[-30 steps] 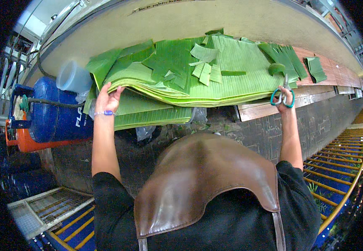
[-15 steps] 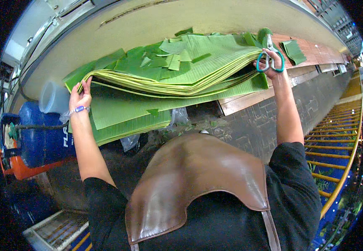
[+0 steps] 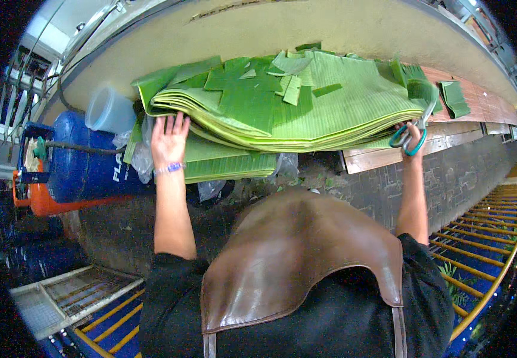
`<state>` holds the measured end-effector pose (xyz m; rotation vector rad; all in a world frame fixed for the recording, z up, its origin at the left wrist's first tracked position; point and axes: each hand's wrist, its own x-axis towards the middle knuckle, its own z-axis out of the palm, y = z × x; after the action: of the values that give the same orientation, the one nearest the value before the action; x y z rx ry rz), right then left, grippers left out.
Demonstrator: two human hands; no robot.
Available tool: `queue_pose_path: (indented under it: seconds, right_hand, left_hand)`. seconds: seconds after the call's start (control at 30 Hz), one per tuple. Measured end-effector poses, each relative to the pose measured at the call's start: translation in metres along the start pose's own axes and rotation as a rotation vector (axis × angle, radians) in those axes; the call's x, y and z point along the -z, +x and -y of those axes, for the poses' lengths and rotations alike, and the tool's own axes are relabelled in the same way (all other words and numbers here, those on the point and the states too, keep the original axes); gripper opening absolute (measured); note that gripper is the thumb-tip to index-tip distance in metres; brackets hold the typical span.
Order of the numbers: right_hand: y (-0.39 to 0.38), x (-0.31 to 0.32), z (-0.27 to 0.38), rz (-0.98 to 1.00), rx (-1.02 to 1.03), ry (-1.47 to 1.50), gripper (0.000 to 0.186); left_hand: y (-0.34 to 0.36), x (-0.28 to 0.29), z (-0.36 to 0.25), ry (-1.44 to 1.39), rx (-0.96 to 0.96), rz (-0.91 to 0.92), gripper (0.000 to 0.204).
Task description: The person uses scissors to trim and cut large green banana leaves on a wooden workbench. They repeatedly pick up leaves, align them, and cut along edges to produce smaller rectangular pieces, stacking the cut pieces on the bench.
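Observation:
A thick stack of green banana leaves lies along the wall, with loose cut pieces on top. My left hand is at the stack's near left edge, palm up, fingers stretched out and apart, their tips touching or just under the edge. My right hand, at the near right edge, holds scissors with teal handles; its fingertips reach the leaf edge. A lower batch of leaves sticks out beneath the stack.
A blue cylinder and translucent tub stand at left, beside plastic bags. A wooden board with a folded leaf piece runs right, under a pale wall. A yellow railing borders the walkway at right.
My left hand has let go of its grip on the stack edge and opened palm up. The right hand rose with the stack's edge, then came back down, still holding the scissors.

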<state>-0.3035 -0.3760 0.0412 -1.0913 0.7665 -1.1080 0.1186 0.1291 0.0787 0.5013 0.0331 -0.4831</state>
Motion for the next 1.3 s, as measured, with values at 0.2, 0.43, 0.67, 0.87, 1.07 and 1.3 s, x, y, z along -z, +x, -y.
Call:
queue_pose_path:
  seconds: [0.2, 0.43, 0.67, 0.87, 1.07, 1.3]
  right_hand:
    - [-0.014, 0.023, -0.067, -0.164, 0.079, 0.266, 0.03]
    - [-0.048, 0.051, -0.076, -0.308, -0.07, 0.357, 0.036]
    - [-0.044, 0.089, -0.099, -0.579, -0.052, 0.297, 0.045]
    - [-0.029, 0.1, -0.099, -0.421, -0.091, 0.362, 0.042]
    - [-0.026, 0.101, -0.086, -0.168, -0.03, 0.361, 0.041]
    - [0.005, 0.141, -0.076, 0.042, -0.267, 0.243, 0.031]
  left_hand:
    - [-0.031, 0.069, 0.065, -0.029, 0.262, -0.576, 0.014]
    - [-0.052, 0.079, 0.085, 1.16, 0.268, -0.405, 0.015]
    - [-0.053, 0.067, 0.091, 2.328, -0.394, 0.065, 0.038]
    - [-0.06, 0.057, 0.108, 2.467, -0.451, 0.261, 0.034]
    - [-0.064, 0.045, 0.121, 2.342, -0.506, 0.427, 0.034]
    - [-0.06, 0.048, 0.123, 2.29, -0.352, 0.422, 0.04]
